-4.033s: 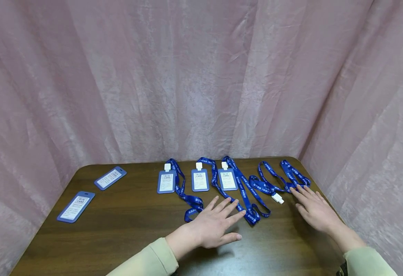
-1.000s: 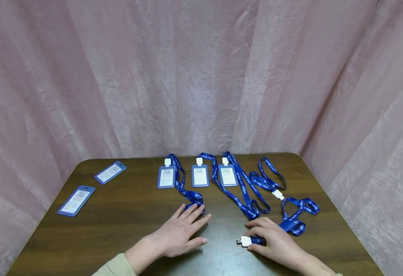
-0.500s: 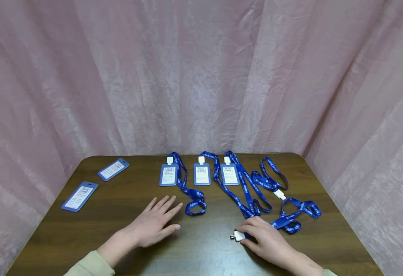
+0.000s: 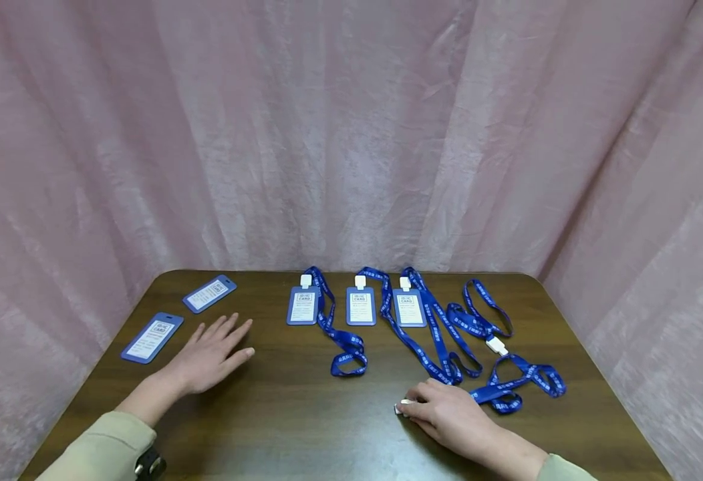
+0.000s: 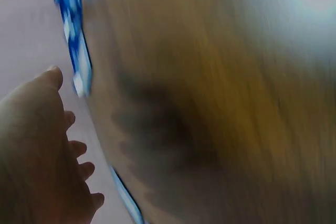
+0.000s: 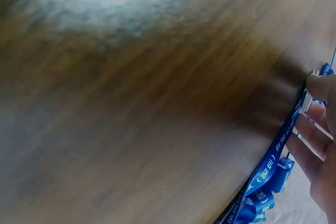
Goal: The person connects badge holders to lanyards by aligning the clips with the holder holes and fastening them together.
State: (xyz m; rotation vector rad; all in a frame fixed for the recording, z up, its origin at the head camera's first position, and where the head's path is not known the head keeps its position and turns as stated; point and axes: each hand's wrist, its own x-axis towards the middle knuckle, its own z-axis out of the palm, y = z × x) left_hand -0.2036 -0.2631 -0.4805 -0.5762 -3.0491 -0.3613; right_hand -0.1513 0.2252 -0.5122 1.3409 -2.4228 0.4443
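Note:
My right hand (image 4: 448,414) pinches the white clip (image 4: 404,405) of a blue printed lanyard between thumb and fingers, low over the table. The rest of that lanyard (image 4: 510,391) trails off to the right; in the right wrist view its strap (image 6: 268,163) hangs below the fingers. With fingers spread, my left hand (image 4: 207,357) hovers near two loose blue card holders, holding nothing. One card holder (image 4: 152,338) lies just left of it, the other card holder (image 4: 210,294) farther back. The left wrist view is blurred and shows the left hand (image 5: 42,150) above the table.
Three card holders clipped to lanyards stand in a row at the back: a left one (image 4: 303,306), a middle one (image 4: 360,307) and a right one (image 4: 409,308). Another lanyard (image 4: 478,321) with a bare white clip (image 4: 496,345) lies right of them. Pink curtains (image 4: 351,133) surround the table (image 4: 279,427).
My right hand has taken a lanyard from the right and drawn its clip toward the middle front. My left hand has moved left, from the middle to beside the loose card holders.

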